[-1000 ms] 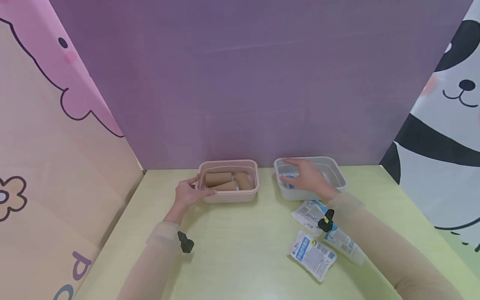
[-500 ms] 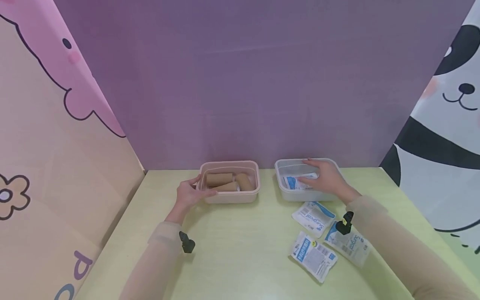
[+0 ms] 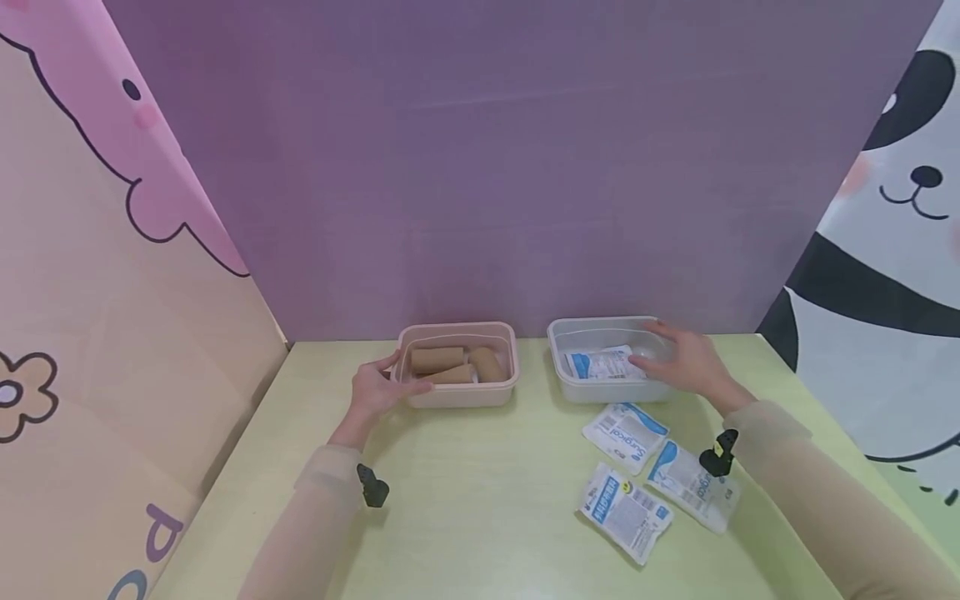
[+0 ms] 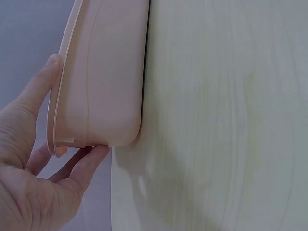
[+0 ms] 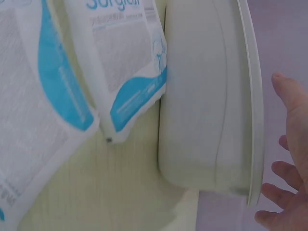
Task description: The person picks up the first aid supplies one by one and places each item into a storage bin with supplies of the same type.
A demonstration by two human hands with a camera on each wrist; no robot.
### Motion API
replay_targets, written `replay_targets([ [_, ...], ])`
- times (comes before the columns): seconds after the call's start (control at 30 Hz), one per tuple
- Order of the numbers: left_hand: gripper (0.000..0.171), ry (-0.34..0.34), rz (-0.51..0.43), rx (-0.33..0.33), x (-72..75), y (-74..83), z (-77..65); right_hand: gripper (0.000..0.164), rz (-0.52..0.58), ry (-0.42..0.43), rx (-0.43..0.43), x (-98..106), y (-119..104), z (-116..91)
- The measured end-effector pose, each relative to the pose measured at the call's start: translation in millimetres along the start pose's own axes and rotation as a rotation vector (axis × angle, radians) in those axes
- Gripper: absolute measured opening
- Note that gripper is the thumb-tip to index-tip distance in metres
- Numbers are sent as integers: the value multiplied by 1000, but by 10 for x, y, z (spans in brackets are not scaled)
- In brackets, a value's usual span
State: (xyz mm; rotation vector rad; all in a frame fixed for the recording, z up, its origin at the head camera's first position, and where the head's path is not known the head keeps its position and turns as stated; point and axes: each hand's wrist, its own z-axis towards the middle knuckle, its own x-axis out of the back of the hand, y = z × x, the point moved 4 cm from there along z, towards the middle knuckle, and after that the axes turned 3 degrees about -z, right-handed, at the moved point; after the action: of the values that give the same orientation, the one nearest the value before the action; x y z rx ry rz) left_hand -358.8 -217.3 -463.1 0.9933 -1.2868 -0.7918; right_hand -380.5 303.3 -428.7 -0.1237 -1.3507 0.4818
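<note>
My left hand [image 3: 373, 390] grips the left end of a pink plastic bin [image 3: 461, 399]. In the left wrist view its thumb lies at the rim and the fingertips touch the end wall. Several tan rolls [image 3: 437, 359] lie inside that bin. At the right end of a white plastic bin [image 3: 600, 392], my right hand [image 3: 692, 362] hovers with fingers spread and nothing in it. The right wrist view has these fingers just off the rim. A white and blue packet [image 3: 600, 364] lies flat in the white bin.
Three more packets lie in front of the white bin: one labelled Surgical [image 3: 626, 435] near its wall, a second packet [image 3: 693, 486] to the right, and a third packet [image 3: 626, 512] closer to me. A purple backdrop [image 3: 480, 208] rises right behind both bins.
My right hand has moved right across the white bin to its right end, uncovering the packet inside. The left hand keeps its grip on the pink bin.
</note>
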Motion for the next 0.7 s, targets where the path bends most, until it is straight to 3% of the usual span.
replay_targets([
  [0.37, 100, -6, 3, 6, -1, -7, 12, 96, 52, -8, -76, 46, 261, -135],
  [0.7, 100, -10, -1, 24, -5, -14, 8, 102, 87, -48, -166, -40, 446, -220],
])
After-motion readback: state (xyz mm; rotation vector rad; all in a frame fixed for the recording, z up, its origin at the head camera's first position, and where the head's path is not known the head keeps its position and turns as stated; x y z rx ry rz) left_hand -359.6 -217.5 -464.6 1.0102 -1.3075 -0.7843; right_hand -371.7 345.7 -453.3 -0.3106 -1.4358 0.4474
